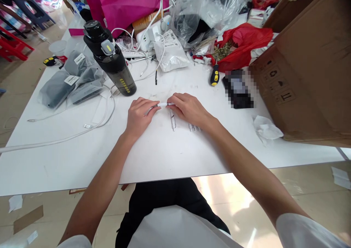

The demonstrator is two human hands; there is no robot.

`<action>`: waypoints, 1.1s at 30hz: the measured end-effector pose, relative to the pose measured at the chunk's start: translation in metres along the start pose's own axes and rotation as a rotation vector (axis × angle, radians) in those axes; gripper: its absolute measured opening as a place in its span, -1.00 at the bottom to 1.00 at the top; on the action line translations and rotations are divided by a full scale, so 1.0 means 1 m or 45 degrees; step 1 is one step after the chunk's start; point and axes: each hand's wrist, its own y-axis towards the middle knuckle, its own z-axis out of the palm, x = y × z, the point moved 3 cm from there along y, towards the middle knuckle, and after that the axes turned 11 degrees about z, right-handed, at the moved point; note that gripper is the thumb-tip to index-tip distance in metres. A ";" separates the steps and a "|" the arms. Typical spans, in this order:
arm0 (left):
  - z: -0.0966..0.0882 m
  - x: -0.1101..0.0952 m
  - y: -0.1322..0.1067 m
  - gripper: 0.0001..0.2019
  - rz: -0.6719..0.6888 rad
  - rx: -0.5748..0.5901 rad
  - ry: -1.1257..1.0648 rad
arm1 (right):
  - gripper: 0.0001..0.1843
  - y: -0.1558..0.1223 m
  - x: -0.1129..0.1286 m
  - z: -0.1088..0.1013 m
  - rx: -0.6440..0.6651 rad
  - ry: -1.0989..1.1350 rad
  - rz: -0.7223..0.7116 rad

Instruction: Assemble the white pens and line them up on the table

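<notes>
A slim white pen (163, 104) lies level between my two hands, above the middle of the white table (170, 156). My left hand (140, 114) pinches its left end between thumb and fingers. On the other end, my right hand (188, 109) is closed in the same way, and both ends are partly hidden by the fingers. Just below the right fingers, a clear pen-like tube (173, 121) rests on the table. Several similar clear pieces (191, 127) show partly from under my right hand and wrist.
A black bottle (116, 67) stands beyond my left hand, near bagged dark items (57, 87) and white cables (105, 113). Behind are a power strip (148, 36) and grey parcel (171, 52). To the right lie a screwdriver (215, 75), phone-like object (238, 89), crumpled tissue (267, 127) and cardboard box (307, 69).
</notes>
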 end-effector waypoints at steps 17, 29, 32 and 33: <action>-0.002 -0.006 0.002 -0.92 -0.048 -0.022 -0.049 | -0.60 0.001 -0.008 -0.002 -0.139 0.706 0.196; 0.003 -0.016 0.006 -0.71 -0.639 0.068 -0.749 | -0.51 0.012 0.000 -0.004 -0.129 1.727 0.328; 0.007 -0.019 0.004 -0.66 -0.675 0.050 -0.747 | -0.55 0.010 0.005 -0.001 -0.127 1.784 0.390; 0.009 -0.020 0.004 -0.64 -0.676 0.031 -0.713 | -0.55 0.010 0.006 0.000 -0.162 1.787 0.416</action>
